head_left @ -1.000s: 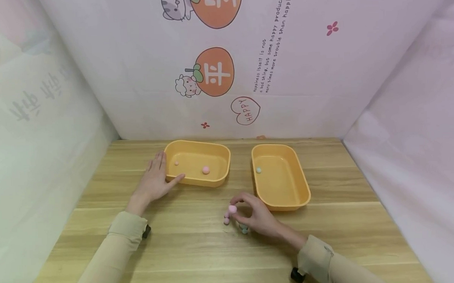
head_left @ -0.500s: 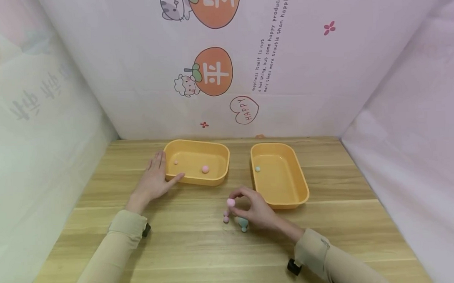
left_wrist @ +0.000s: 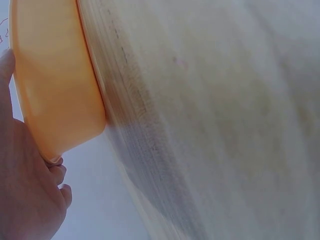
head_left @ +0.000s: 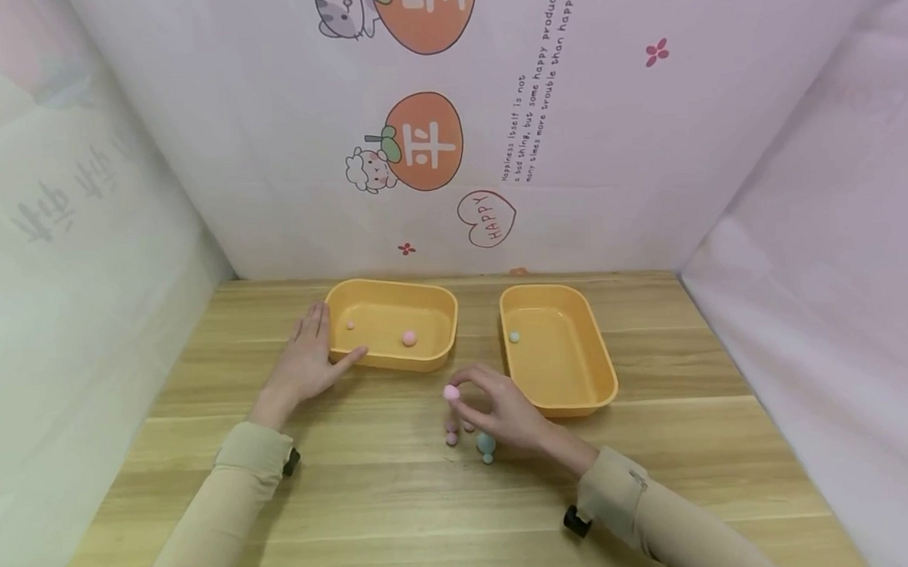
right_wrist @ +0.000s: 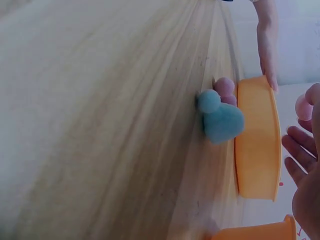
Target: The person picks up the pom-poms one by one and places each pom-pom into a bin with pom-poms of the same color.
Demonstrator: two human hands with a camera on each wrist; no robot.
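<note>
The wood-grain tabletop [head_left: 342, 504] carries two rectangular, round-cornered yellow-orange plastic trays. The left tray [head_left: 380, 324] has its long axis running side to side; the right tray [head_left: 562, 363] has its long axis running away from the person. The left hand [head_left: 306, 359] is spread, fingers extended against the left tray's left end and thumb along the near rim, with nothing in its grasp. The right hand [head_left: 507, 411] pinches a round pink fuzzy ball [head_left: 451, 393] between thumb and forefinger, raised off the tabletop. That ball, having no long axis, is well apart from the left hand; the left tray lies beyond it and to its left, while the right tray lies to its right. Below the right hand rest a large blue-green fuzzy ball [head_left: 485, 442] and, just beside it, a small blue-green ball [head_left: 488, 458].
</note>
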